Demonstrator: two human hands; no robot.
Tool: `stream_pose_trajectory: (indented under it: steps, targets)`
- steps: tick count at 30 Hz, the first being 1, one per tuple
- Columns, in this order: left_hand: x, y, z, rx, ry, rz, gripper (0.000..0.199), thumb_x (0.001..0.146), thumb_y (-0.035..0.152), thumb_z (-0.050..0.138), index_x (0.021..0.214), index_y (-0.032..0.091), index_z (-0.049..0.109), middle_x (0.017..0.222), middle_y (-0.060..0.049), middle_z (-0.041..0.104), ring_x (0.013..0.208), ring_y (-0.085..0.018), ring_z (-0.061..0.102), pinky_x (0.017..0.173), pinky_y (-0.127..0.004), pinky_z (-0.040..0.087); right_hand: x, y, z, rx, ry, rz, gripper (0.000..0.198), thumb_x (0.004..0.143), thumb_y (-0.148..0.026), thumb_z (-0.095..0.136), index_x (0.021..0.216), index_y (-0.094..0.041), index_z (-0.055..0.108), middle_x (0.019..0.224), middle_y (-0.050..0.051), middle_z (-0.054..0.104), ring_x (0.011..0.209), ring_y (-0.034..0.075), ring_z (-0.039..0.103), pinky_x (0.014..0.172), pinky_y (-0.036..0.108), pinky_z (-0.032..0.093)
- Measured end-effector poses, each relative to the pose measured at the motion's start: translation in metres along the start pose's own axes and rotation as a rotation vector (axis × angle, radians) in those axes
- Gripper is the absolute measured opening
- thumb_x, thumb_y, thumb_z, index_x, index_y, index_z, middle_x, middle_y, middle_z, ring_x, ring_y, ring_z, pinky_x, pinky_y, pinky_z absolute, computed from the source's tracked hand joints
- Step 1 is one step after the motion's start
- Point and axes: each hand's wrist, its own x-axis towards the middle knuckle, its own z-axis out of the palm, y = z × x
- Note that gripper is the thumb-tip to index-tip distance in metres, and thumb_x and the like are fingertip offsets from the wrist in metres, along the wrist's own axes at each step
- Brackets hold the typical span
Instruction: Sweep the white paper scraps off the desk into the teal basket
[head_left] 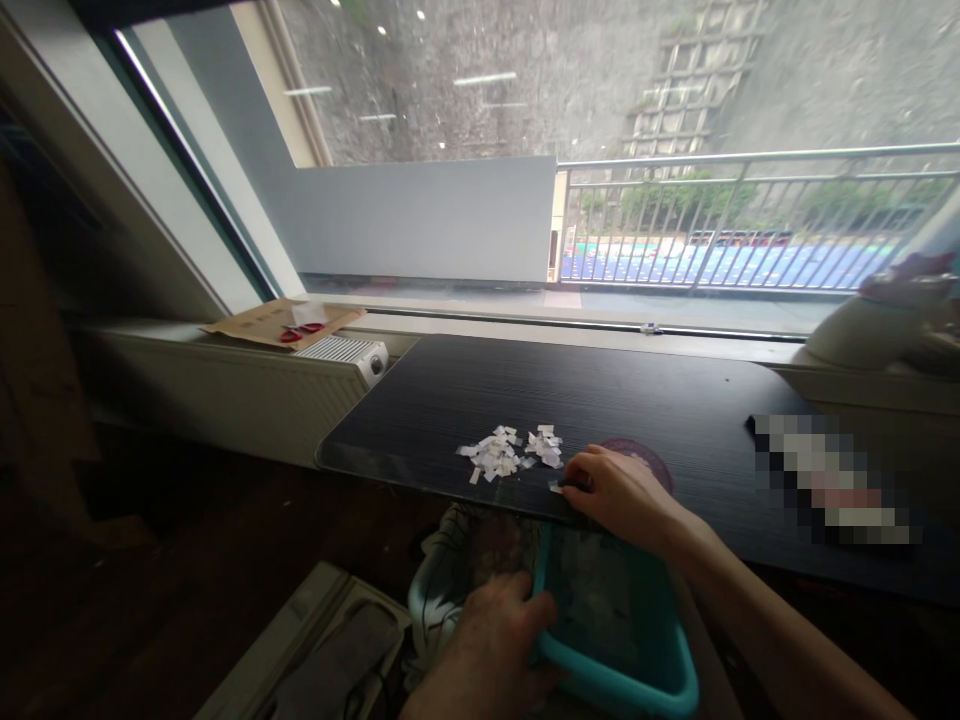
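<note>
Two heaps of small white scraps lie on the black table (pixel 420 400) — the larger heap (pixel 495 456) on the left, the smaller heap (pixel 546 446) just beside it. Near the table's front edge, the right hand (pixel 626 495) bends its fingers down beside a lone white scrap (pixel 556 487); whether they pinch anything I cannot tell. Lower down, the left hand (pixel 502 630) is clamped on the left rim of a teal tub (pixel 622 687), which sits below the table edge — under the right wrist as seen from above. A purplish round mat (pixel 651 464) shows partly behind the right hand.
</note>
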Motion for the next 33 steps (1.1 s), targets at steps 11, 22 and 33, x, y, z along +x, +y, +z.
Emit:
stream_pose_trajectory:
  steps: [11,22,33]
  targets:
    - [-0.001,-0.002,0.002,0.019,0.005,-0.015,0.018,0.071,0.023,0.072,0.085,0.023,0.061,0.089,-0.001,0.057,0.084,-0.021,0.054,0.067,-0.027,0.039,-0.005,-0.005,0.008,0.057,0.041,-0.026,0.016,0.080,-0.021,0.052,0.071,-0.019,0.065,0.068,0.001,0.064,0.061,0.012,0.054,0.055,0.023,0.029]
    - [0.000,-0.003,0.006,-0.003,0.011,-0.028,0.021,0.068,0.026,0.077,0.082,0.023,0.061,0.088,0.000,0.058,0.083,-0.019,0.055,0.067,-0.026,0.036,-0.002,0.020,0.021,0.383,0.127,-0.036,0.021,0.077,-0.021,0.050,0.086,-0.019,0.068,0.077,0.001,0.068,0.068,0.014,0.060,0.063,0.023,0.044]
    - [0.000,-0.004,0.006,-0.004,0.024,-0.015,0.021,0.067,0.023,0.074,0.081,0.024,0.058,0.088,0.001,0.057,0.083,-0.018,0.054,0.066,-0.025,0.035,-0.012,0.024,0.000,0.260,0.120,-0.054,0.021,0.083,-0.026,0.051,0.088,-0.020,0.071,0.083,0.003,0.070,0.074,0.017,0.063,0.067,0.025,0.046]
